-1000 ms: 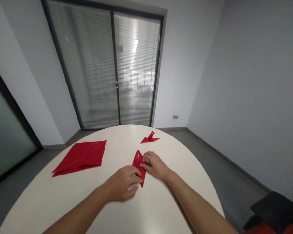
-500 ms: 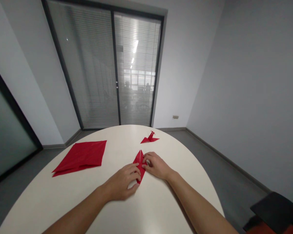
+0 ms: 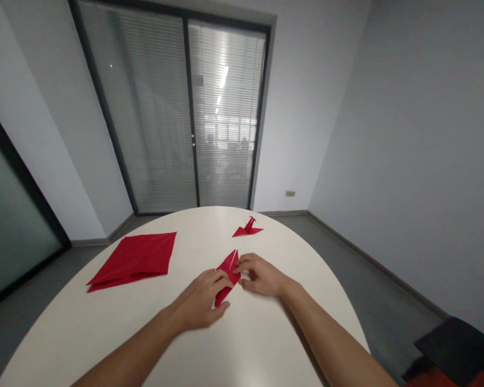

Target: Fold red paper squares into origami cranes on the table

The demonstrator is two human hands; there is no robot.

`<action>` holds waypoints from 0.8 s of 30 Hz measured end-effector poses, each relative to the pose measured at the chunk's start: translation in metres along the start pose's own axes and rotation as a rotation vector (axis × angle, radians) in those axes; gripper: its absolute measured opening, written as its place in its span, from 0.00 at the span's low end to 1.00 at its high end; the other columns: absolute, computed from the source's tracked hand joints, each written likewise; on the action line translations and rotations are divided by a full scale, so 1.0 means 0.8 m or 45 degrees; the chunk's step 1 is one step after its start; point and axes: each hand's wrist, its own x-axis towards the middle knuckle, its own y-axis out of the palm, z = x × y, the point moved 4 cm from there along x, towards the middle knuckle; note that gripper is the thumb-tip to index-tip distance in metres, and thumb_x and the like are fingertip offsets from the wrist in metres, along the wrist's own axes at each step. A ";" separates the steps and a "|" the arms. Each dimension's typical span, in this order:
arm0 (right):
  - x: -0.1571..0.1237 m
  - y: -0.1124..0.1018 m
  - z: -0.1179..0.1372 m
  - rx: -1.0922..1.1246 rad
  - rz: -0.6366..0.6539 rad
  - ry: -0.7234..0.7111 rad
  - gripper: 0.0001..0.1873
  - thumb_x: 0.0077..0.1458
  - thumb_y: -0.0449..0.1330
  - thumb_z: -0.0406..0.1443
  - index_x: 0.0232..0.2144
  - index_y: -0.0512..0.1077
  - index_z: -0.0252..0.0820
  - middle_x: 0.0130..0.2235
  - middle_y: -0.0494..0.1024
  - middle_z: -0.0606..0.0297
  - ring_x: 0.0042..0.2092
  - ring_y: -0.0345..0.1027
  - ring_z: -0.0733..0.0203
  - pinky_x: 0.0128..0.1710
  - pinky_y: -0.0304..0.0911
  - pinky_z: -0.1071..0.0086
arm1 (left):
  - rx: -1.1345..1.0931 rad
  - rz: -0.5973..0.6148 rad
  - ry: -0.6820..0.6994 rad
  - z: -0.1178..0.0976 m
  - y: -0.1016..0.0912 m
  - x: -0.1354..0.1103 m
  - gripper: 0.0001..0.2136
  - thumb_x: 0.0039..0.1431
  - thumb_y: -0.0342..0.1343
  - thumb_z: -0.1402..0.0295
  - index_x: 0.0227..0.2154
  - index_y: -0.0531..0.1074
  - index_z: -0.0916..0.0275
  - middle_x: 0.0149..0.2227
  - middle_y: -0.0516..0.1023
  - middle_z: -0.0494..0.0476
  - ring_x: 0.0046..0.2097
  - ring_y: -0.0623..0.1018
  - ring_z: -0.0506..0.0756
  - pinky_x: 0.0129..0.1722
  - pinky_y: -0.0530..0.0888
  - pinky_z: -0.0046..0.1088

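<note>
Stretched in from lower left with left hand [image 3: 205,302], palm down and low over the table [image 3: 262,344], with bent fingers laid across the left and nearer part of the red paper [image 3: 227,264]. With left thumb stuck out beside the near tip, well away from the fingers: roughly half open, resting on the paper instead of closing around it. Set in from the right with right hand [image 3: 262,275], on a forearm slanted up from lower right, with fingertips on the paper's right edge and thumb just below, a gap between. Loosely curled there; cannot tell of any pinch on the edge. Lying on the table between both hands, near the middle, with long axis slanted from near left to far right. Split at the far end into two narrow points by a thin slit, aimed away and a little right; tapered toward the left thumb at the near end. By count: two hands, one paper in work, one finished red crane [image 3: 248,228] farther off, and one larger red sheet [image 3: 139,255] at left, layered; cannot tell the number of layers.
</note>
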 end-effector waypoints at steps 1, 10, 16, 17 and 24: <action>0.001 0.000 0.001 0.001 -0.001 0.002 0.16 0.51 0.64 0.30 0.44 0.79 0.46 0.48 0.79 0.60 0.51 0.70 0.53 0.56 0.62 0.58 | -0.001 -0.016 -0.014 0.002 0.001 0.000 0.14 0.57 0.57 0.72 0.47 0.70 0.58 0.49 0.76 0.58 0.50 0.74 0.60 0.56 0.70 0.42; 0.003 -0.004 0.008 -0.046 -0.006 0.016 0.11 0.59 0.60 0.32 0.43 0.80 0.47 0.45 0.80 0.61 0.49 0.71 0.55 0.52 0.64 0.62 | 0.025 -0.065 -0.112 0.015 0.007 -0.001 0.22 0.52 0.51 0.80 0.50 0.72 0.57 0.51 0.77 0.57 0.51 0.76 0.58 0.55 0.72 0.39; 0.003 0.000 0.007 -0.063 -0.016 0.040 0.12 0.61 0.58 0.32 0.43 0.80 0.48 0.45 0.80 0.62 0.48 0.70 0.55 0.51 0.63 0.62 | 0.002 -0.049 -0.140 0.022 0.011 -0.002 0.24 0.52 0.49 0.81 0.50 0.75 0.56 0.50 0.76 0.55 0.50 0.76 0.56 0.55 0.73 0.35; 0.003 0.000 0.007 -0.061 -0.019 0.044 0.12 0.61 0.58 0.32 0.44 0.80 0.48 0.45 0.80 0.62 0.48 0.70 0.55 0.51 0.64 0.62 | -0.011 -0.047 -0.144 0.022 0.011 -0.002 0.24 0.52 0.49 0.82 0.50 0.75 0.56 0.50 0.76 0.55 0.50 0.76 0.56 0.55 0.73 0.34; 0.002 0.000 0.009 -0.057 0.002 0.046 0.12 0.60 0.60 0.34 0.45 0.79 0.47 0.44 0.80 0.60 0.48 0.70 0.54 0.51 0.64 0.61 | -0.100 -0.034 -0.166 0.025 0.011 -0.004 0.29 0.49 0.47 0.84 0.53 0.73 0.56 0.54 0.75 0.54 0.53 0.75 0.55 0.59 0.71 0.35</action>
